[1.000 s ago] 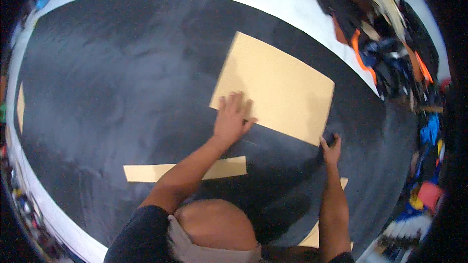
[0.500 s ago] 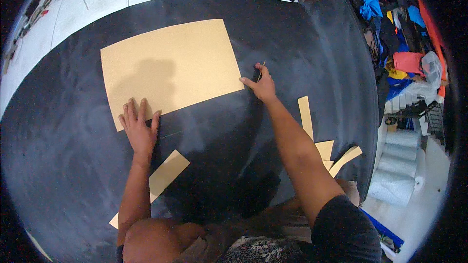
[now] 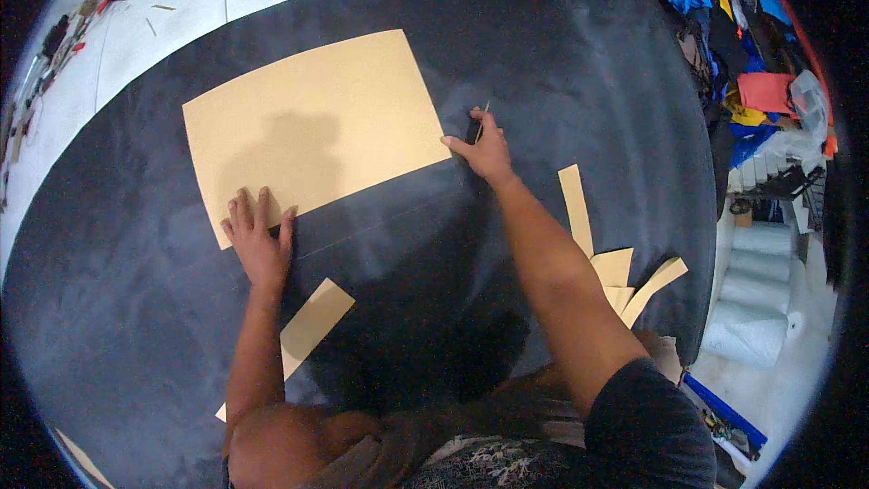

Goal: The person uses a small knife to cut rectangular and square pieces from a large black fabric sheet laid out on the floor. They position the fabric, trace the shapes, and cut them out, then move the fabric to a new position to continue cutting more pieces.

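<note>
A large tan rectangular sheet (image 3: 362, 81), like card, lies flat on a broad sheet of black material (image 3: 434, 254). My left hand (image 3: 260, 240) rests on its near left corner, fingers spread. At the near right corner, the thumb of my right hand (image 3: 486, 152) presses on the edge. A thin pencil-like stick (image 3: 487, 110) pokes up between that hand's curled fingers; its lower part is hidden. Faint straight lines run across the black material just below the tan sheet.
A tan strip (image 3: 317, 315) lies partly under my left forearm. Several tan offcuts (image 3: 576, 208) lie beside my right forearm. Piled fabrics and bags (image 3: 765, 95) stand at the far right, above whitish rolls (image 3: 747, 333). White floor (image 3: 181, 45) borders the black material.
The whole view has shifted slightly with my head. Both hands keep their places on the tan sheet's near corners, and the stick is still in my right hand.
</note>
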`<action>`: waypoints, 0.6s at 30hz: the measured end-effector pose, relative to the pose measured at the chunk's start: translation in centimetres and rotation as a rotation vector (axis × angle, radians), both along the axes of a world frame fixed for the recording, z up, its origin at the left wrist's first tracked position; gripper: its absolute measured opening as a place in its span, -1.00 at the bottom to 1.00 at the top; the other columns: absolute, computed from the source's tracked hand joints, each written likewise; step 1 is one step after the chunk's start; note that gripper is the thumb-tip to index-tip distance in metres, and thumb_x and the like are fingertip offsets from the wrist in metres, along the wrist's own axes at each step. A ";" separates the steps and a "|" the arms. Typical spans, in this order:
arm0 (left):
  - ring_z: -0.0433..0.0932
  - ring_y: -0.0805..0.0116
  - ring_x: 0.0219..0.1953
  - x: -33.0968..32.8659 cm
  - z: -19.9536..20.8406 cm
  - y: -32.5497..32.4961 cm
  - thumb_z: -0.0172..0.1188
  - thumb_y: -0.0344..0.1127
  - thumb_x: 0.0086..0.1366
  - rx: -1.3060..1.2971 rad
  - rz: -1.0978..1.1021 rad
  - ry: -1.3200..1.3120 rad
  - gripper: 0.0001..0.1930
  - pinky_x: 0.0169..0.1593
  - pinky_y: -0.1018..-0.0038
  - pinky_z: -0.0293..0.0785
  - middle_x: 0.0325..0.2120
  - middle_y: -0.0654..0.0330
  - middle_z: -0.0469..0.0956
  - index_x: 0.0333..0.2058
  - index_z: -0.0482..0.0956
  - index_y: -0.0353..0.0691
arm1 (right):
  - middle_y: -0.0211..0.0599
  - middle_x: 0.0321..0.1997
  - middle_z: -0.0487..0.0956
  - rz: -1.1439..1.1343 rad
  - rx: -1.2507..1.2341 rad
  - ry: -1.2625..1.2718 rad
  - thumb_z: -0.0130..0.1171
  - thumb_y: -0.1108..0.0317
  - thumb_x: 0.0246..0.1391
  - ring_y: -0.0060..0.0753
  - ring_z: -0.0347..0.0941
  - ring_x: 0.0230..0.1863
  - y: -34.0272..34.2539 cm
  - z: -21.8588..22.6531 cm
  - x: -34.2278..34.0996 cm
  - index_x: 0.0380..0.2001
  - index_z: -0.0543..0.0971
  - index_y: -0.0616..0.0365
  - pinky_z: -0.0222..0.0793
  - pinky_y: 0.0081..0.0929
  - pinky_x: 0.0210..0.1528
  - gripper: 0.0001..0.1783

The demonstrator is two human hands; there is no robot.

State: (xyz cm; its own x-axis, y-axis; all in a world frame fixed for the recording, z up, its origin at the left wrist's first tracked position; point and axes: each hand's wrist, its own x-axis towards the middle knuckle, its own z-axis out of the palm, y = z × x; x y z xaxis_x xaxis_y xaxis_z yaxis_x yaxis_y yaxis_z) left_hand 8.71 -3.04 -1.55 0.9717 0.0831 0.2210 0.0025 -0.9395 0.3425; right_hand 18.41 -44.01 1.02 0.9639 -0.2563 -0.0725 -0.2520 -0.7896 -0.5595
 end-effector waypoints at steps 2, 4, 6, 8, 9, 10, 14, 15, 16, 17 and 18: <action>0.16 -0.14 0.34 -0.1 0.3 0.1 0.27 0.04 0.23 0.006 0.018 0.008 -0.43 0.35 -0.14 -0.03 0.28 -0.10 0.24 0.16 0.47 -0.06 | -0.02 0.27 0.38 0.008 -0.009 0.001 0.54 -0.02 -0.28 0.12 0.26 0.30 0.3 0.0 0.3 0.22 0.33 0.19 0.12 -0.10 0.36 0.02; 0.17 -0.15 0.33 0.1 0.1 0.0 0.27 0.04 0.22 -0.027 0.011 0.027 -0.42 0.35 -0.14 -0.02 0.27 -0.11 0.25 0.16 0.47 -0.07 | 0.00 0.27 0.39 0.039 -0.086 -0.033 0.53 -0.01 -0.26 0.10 0.28 0.29 0.2 -0.6 0.6 0.23 0.33 0.20 0.17 -0.11 0.34 0.01; 0.18 -0.16 0.32 -0.5 0.2 0.4 0.27 0.04 0.21 -0.024 0.010 0.042 -0.42 0.34 -0.15 -0.01 0.26 -0.11 0.26 0.16 0.47 -0.07 | 0.03 0.26 0.41 0.036 0.065 0.033 0.53 0.02 -0.23 0.03 0.33 0.27 0.3 0.0 -0.2 0.22 0.34 0.23 0.24 -0.16 0.30 -0.03; 0.18 -0.17 0.32 -0.1 0.2 -0.6 0.26 0.06 0.21 -0.045 -0.004 0.008 -0.41 0.33 -0.17 0.00 0.24 -0.12 0.27 0.16 0.47 -0.07 | 0.04 0.25 0.42 0.072 0.080 -0.063 0.53 0.09 -0.20 -0.05 0.36 0.25 -1.9 -1.4 -0.4 0.17 0.38 0.29 0.26 -0.21 0.29 -0.10; 0.18 -0.18 0.32 0.2 0.0 -1.0 0.26 0.08 0.21 -0.067 -0.004 -0.015 -0.40 0.33 -0.18 0.00 0.24 -0.13 0.27 0.16 0.47 -0.07 | 0.04 0.25 0.42 0.079 0.030 -0.084 0.53 0.08 -0.19 -0.05 0.36 0.25 -2.0 -1.0 -0.4 0.17 0.37 0.30 0.25 -0.22 0.29 -0.09; 0.17 -0.17 0.32 0.4 0.4 -0.7 0.24 0.09 0.22 -0.056 0.014 -0.002 -0.40 0.34 -0.19 -0.01 0.26 -0.12 0.25 0.16 0.46 -0.07 | 0.04 0.24 0.43 0.090 -0.008 -0.112 0.53 0.07 -0.19 -0.05 0.35 0.26 -1.4 -1.0 0.1 0.18 0.36 0.31 0.25 -0.24 0.29 -0.08; 0.13 -0.20 0.35 0.0 0.3 -0.3 0.20 0.14 0.24 -0.071 0.029 0.046 -0.38 0.35 -0.18 -0.04 0.31 -0.11 0.16 0.19 0.43 -0.06 | 0.05 0.28 0.37 0.047 0.010 0.012 0.52 0.04 -0.16 -0.06 0.29 0.30 -0.4 -0.3 0.0 0.24 0.29 0.30 0.16 -0.25 0.35 -0.02; 0.12 -0.20 0.35 -0.1 0.2 -0.3 0.19 0.14 0.25 -0.086 0.036 0.043 -0.37 0.36 -0.18 -0.06 0.31 -0.11 0.16 0.19 0.43 -0.06 | 0.05 0.28 0.36 0.060 -0.012 -0.001 0.52 0.04 -0.16 -0.07 0.28 0.31 -0.4 -0.2 0.1 0.25 0.28 0.30 0.15 -0.24 0.35 -0.01; 0.11 -0.20 0.35 -0.2 0.1 -0.3 0.19 0.15 0.25 -0.101 0.038 0.040 -0.37 0.36 -0.18 -0.07 0.31 -0.11 0.16 0.19 0.43 -0.06 | 0.05 0.29 0.36 0.057 -0.010 0.010 0.51 0.04 -0.15 -0.07 0.27 0.32 -0.2 -0.3 0.1 0.25 0.28 0.30 0.14 -0.24 0.35 -0.01; 0.10 -0.20 0.36 -0.4 0.0 -0.1 0.19 0.15 0.25 -0.114 0.039 0.037 -0.37 0.37 -0.17 -0.09 0.31 -0.11 0.16 0.19 0.43 -0.06 | 0.04 0.29 0.36 0.051 -0.008 0.021 0.51 0.04 -0.15 -0.07 0.26 0.32 -0.2 -0.4 0.1 0.25 0.28 0.29 0.13 -0.24 0.36 -0.01; 0.08 -0.19 0.37 -0.5 0.0 -0.2 0.17 0.16 0.26 -0.122 0.038 0.045 -0.37 0.38 -0.17 -0.12 0.30 -0.12 0.17 0.19 0.43 -0.06 | 0.04 0.29 0.35 0.040 -0.010 0.032 0.51 0.03 -0.15 -0.07 0.25 0.33 -0.2 -0.3 0.0 0.26 0.27 0.29 0.13 -0.25 0.36 -0.01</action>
State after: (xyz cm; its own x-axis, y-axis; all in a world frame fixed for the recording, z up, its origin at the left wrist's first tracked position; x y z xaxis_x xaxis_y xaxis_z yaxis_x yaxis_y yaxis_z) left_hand 8.25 -3.23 -1.53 0.9762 0.1433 0.1630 0.0550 -0.8899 0.4528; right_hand 18.44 -44.20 0.71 0.9705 -0.2187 -0.1013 -0.2381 -0.8046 -0.5439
